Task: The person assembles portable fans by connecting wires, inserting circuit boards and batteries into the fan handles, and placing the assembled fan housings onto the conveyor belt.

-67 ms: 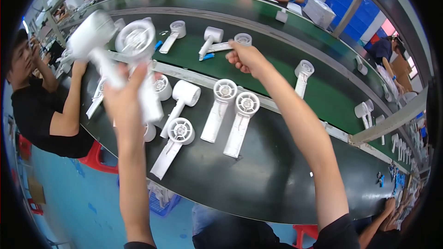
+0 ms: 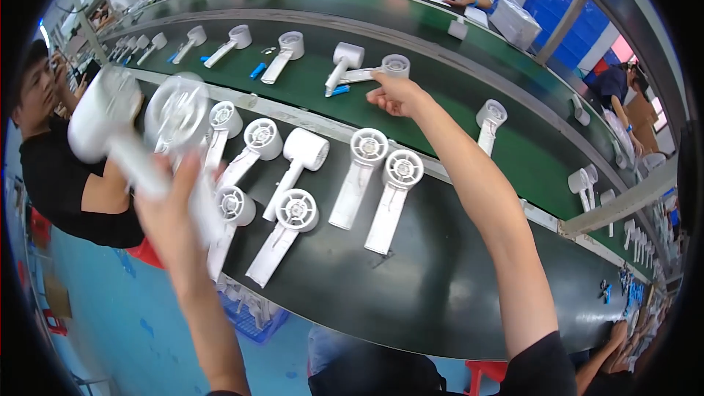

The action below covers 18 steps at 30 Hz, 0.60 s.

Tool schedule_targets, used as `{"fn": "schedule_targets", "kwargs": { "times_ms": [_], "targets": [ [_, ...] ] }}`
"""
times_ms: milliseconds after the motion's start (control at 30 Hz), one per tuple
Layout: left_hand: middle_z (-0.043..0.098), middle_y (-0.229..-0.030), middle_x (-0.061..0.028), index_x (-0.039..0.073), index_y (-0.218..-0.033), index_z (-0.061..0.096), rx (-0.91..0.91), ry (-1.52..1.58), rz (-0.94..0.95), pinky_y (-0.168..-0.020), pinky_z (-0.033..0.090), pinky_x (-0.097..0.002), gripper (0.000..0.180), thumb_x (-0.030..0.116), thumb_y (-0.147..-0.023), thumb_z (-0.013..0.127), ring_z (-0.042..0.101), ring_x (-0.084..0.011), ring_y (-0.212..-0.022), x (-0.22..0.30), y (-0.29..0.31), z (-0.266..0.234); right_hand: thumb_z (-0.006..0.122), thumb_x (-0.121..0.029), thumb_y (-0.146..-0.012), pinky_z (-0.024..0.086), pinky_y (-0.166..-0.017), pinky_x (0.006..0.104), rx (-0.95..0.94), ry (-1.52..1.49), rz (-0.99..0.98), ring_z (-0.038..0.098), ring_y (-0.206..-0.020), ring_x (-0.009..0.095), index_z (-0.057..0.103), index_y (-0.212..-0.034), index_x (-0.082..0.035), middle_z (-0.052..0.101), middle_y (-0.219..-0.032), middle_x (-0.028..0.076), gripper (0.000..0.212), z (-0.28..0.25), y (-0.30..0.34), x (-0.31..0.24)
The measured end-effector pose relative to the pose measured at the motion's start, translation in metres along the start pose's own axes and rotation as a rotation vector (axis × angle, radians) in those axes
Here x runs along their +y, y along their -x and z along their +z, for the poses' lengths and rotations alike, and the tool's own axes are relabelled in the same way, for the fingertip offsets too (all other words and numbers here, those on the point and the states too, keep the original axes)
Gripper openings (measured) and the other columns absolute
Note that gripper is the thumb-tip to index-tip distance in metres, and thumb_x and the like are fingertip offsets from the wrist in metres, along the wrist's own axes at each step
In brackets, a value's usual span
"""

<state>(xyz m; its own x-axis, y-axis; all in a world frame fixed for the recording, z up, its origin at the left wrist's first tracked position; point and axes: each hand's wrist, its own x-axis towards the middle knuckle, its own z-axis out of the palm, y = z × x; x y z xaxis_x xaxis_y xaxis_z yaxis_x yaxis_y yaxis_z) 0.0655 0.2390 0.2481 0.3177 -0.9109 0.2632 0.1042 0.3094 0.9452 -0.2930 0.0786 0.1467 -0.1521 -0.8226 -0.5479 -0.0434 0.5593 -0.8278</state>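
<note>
Left: your left hand (image 2: 170, 226) is closed around two white fan bodies (image 2: 108, 119), motion-blurred, above the left end of the dark counter (image 2: 447, 279). Seven fan bodies (image 2: 354, 192) lie on its left half, between near and far edges. Beyond the far edge, your right hand (image 2: 396, 94) reaches over the green belt (image 2: 451, 77), fingertips at the handle of a white fan (image 2: 396, 66); can't tell if gripping. Farther right, another fan handle (image 2: 487, 137) lies by the belt's near edge. Blue pieces (image 2: 606, 292) at the counter's right end.
</note>
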Motion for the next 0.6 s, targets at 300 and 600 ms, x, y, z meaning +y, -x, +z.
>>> {"fn": "schedule_targets", "kwargs": {
  "times_ms": [300, 600],
  "targets": [
    [0.064, -0.099, -0.0114, -0.004, -0.117, 0.054, 0.474, -0.427, -0.221, -0.068, 0.052, -0.0307, 0.034, 0.010, -0.090, 0.069, 0.062, -0.0179, -0.084, -0.091, 0.159, -0.302, 0.066, -0.031, -0.091, 0.036, -0.036, 0.0241, 0.158, -0.120, -0.245, 0.042, -0.043, 0.009, 0.055, -0.078, -0.014, 0.046, -0.060, -0.004, 0.024, -0.031, -0.066, 0.007],
    [0.069, -0.099, -0.0240, 0.001, -0.105, 0.063, 0.175, -0.863, -0.773, -0.084, 0.050, -0.0473, 0.035, 0.023, -0.080, 0.075, 0.065, -0.0442, -0.097, -0.427, 0.251, -0.410, 0.059, -0.038, -0.100, 0.046, -0.099, 0.0313, -0.048, 0.127, -0.026, 0.056, -0.120, 0.016, 0.055, -0.140, -0.004, 0.058, -0.136, 0.007, 0.053, -0.192, -0.069, 0.014]
  ]
}}
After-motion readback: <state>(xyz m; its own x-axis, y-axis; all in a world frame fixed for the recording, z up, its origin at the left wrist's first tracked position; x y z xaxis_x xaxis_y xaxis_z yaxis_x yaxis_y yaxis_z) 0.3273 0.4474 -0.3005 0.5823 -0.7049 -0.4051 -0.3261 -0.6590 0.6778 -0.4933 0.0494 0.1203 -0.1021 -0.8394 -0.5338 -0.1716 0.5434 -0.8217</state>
